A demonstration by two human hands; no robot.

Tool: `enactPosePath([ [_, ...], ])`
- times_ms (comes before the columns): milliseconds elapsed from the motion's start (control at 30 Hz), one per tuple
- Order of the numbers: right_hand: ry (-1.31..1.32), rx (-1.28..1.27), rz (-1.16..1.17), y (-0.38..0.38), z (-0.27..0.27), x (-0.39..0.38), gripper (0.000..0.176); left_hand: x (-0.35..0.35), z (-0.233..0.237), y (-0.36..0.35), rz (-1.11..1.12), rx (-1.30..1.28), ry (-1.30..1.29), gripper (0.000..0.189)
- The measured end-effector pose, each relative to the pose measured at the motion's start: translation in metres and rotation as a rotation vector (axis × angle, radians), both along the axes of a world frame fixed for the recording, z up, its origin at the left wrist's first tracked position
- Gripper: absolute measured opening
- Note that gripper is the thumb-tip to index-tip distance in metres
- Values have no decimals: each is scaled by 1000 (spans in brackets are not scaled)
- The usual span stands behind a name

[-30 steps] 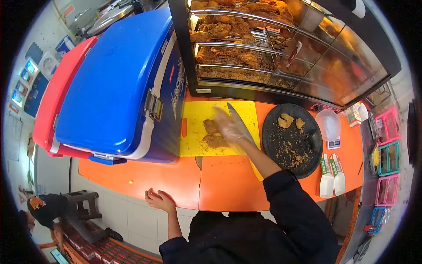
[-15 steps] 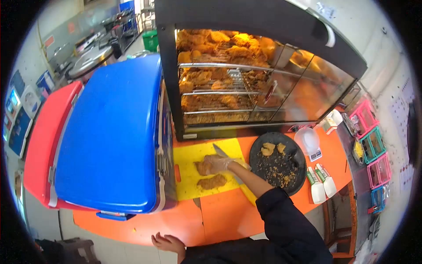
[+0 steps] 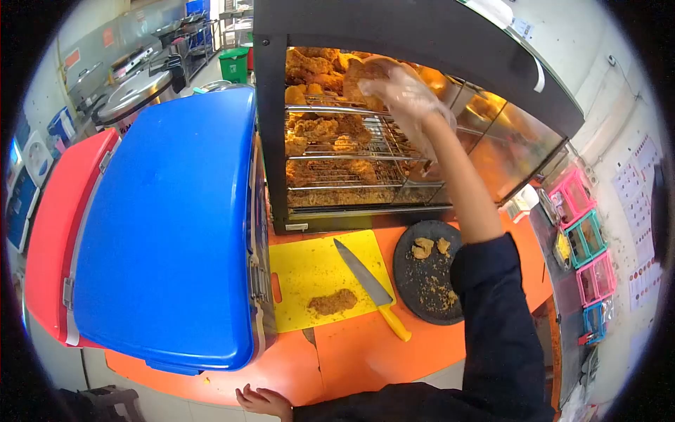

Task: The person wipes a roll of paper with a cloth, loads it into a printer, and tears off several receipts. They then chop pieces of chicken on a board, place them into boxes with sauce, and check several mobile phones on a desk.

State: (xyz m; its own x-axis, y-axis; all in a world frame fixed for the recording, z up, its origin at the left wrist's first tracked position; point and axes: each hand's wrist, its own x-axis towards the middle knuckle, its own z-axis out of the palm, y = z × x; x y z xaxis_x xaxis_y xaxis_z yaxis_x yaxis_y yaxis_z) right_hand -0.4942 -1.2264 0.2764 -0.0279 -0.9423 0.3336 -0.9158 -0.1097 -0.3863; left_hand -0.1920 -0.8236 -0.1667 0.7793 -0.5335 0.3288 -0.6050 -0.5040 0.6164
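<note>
My right hand, in a clear plastic glove, is at the open front of the glass warming cabinet. Its fingers are closed on a piece of fried chicken at the top rack. On the yellow cutting board lies another browned piece of fried chicken, with crumbs around it. A knife with a yellow handle rests slantwise, its blade on the board and its handle past the edge. My bare left hand is open at the table's near edge, holding nothing.
A blue cooler box and a red one stand at the left. Right of the board, a round dark tray carries scraps and crumbs. Coloured baskets line the right side. The orange table extends underneath.
My right hand has risen from the cutting board to the cabinet's top rack, carrying one chicken piece. The other piece and the knife stay behind. My left hand remains near the table edge.
</note>
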Motion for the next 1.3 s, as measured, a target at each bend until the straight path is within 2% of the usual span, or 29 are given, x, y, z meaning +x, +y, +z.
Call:
enactPosePath([
  [133, 382, 15, -21, -92, 1, -10, 54, -15, 54, -20, 7, -10, -60, 53],
  [300, 545, -141, -81, -165, 9, -8, 53, -14, 53, -25, 29, 1, -49, 51],
  [467, 592, -312, -126, -196, 11, 9, 52, -15, 46, -25, 43, -9, -100, 49],
  [567, 574, -391, -56, -185, 1, 19, 51, -16, 40, -21, 56, -40, -75, 48],
  [700, 635, -558, 16, -143, -30, 14, 50, 3, 10, 2, -34, 106, -34, 50],
  [767, 680, -657, 15, -98, -28, 14, 50, 1, 18, -2, -47, 115, -64, 33],
  [833, -120, -255, 107, -31, -22, 22, 45, -3, 27, -3, -65, 109, -51, 31],
  [867, -124, -254, 105, -18, -29, 17, 45, -1, 24, -2, -77, 120, -55, 31],
  [933, 92, -655, 343, 3, -52, 1, 35, -1, 28, 2, -101, 111, -47, 30],
  [967, 86, -647, 339, 16, -61, -4, 35, -1, 27, 2, -103, 121, -52, 30],
  [1033, 290, -1037, 453, 42, -85, -9, 28, 1, 14, 3, -94, 77, -73, 30],
  [1100, 89, -922, 505, 74, -133, -5, 28, 3, 5, 5, -93, 81, -128, 30],
  [1167, -330, -355, 449, 103, -192, 10, 27, 4, 5, 4, -97, 48, -99, 39],
  [1233, -982, 195, 467, 103, -279, 15, 24, 2, 7, 4, -83, 47, -104, 38],
  [1300, -649, 333, 273, 79, -404, 3, 24, -2, 8, 0, -74, 32, -105, 37],
])
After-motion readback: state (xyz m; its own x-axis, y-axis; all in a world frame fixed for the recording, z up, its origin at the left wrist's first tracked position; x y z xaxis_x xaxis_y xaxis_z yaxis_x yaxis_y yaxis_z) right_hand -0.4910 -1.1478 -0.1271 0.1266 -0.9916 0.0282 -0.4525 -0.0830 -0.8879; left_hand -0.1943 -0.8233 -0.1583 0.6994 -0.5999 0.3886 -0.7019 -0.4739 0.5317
